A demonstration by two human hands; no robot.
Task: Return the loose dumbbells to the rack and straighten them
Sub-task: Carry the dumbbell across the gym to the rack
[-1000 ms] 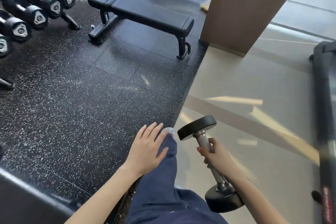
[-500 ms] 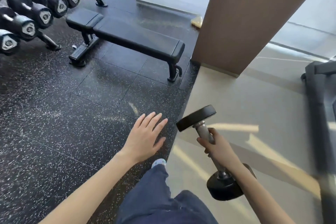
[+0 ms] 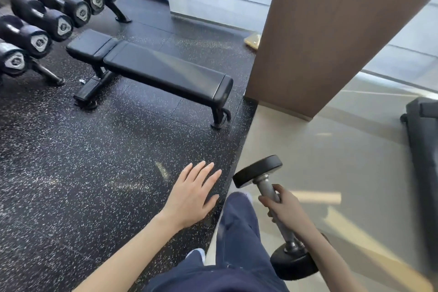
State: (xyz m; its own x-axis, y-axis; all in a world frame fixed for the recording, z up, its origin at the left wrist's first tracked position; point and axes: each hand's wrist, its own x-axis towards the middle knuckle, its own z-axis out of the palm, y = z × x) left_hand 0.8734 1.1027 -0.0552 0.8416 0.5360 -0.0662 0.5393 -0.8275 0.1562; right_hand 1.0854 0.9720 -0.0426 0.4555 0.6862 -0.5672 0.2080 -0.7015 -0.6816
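Note:
A small dumbbell (image 3: 258, 172) with black round heads and a knurled steel handle is carried low at the right, tilted with one head forward. My right hand (image 3: 284, 204) is wrapped around its handle. My left hand (image 3: 192, 194) hangs flat in front of me with spread fingers, holding nothing. The dumbbell rack (image 3: 47, 73) stands at the far left, its slanted rows filled with several black dumbbells (image 3: 59, 22) whose end caps face me.
A black flat bench (image 3: 166, 73) stands across the speckled rubber floor between me and the rack's right end. A brown column (image 3: 320, 31) rises at the right, a treadmill edge (image 3: 422, 149) lies at the far right. My blue trouser legs show at the bottom.
The view has advanced and turned right: the bench and column sit lower and nearer, the rack slid left. My right hand keeps the dumbbell; my legs have stepped forward.

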